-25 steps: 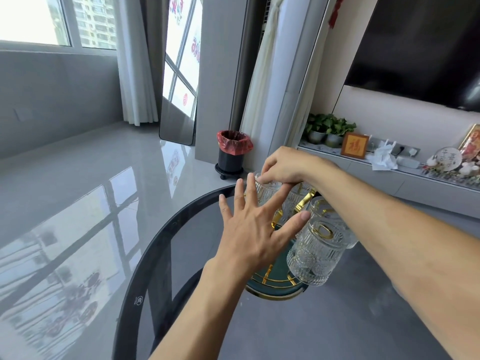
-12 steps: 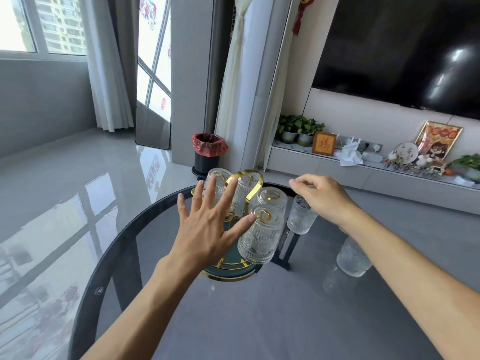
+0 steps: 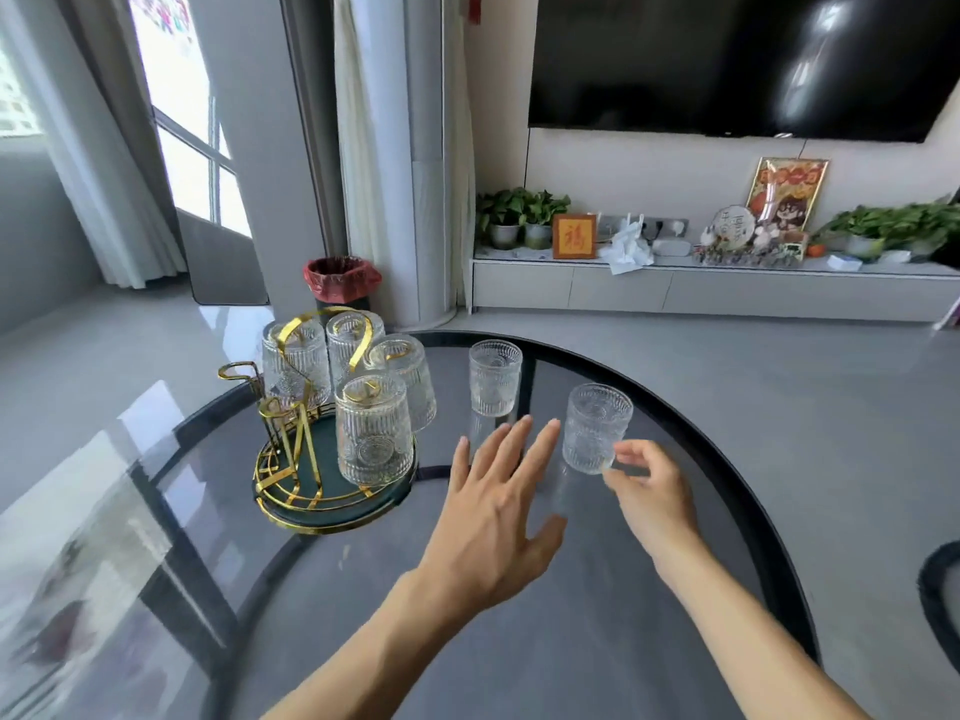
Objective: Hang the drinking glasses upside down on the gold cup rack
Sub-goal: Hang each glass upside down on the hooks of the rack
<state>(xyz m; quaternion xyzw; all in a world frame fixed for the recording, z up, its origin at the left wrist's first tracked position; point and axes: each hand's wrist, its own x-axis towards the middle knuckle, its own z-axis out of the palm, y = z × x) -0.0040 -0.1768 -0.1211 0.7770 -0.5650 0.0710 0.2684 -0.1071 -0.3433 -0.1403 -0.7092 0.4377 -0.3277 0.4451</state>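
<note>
Gold wire cup rack (image 3: 291, 407) with a round dark green tray base stands on the left part of the round dark glass table (image 3: 519, 641). Four clear ribbed drinking glasses hang upside down on its pegs: front one (image 3: 375, 431), right one (image 3: 402, 387), back left one (image 3: 295, 363), back middle one (image 3: 349, 350). Two pegs on rack's left side bare, gold loops showing.

Two more ribbed glasses upright on table, right of rack. Far upright glass (image 3: 494, 377) stands alone, untouched, well apart from both hands. Near upright glass (image 3: 596, 427) stands closer to camera, further right.

Right hand (image 3: 652, 493) at near upright glass: thumb and fingertips pinch its lower right edge, partly curled, loose grip. Glass base looks on or just above the table, cannot tell which.

Left hand (image 3: 493, 517) hovers flat over table between rack and near glass, fingers spread, palm down, holding nothing. Fingertips point toward far upright glass, not touching it.

Background: black wall TV (image 3: 727, 59), low grey-white cabinet (image 3: 675, 291) with potted green plants (image 3: 519, 213), framed red picture, crumpled white tissue. Black bin with red liner (image 3: 342, 278) on floor behind rack. Curtains and window left. Grey glossy floor.
</note>
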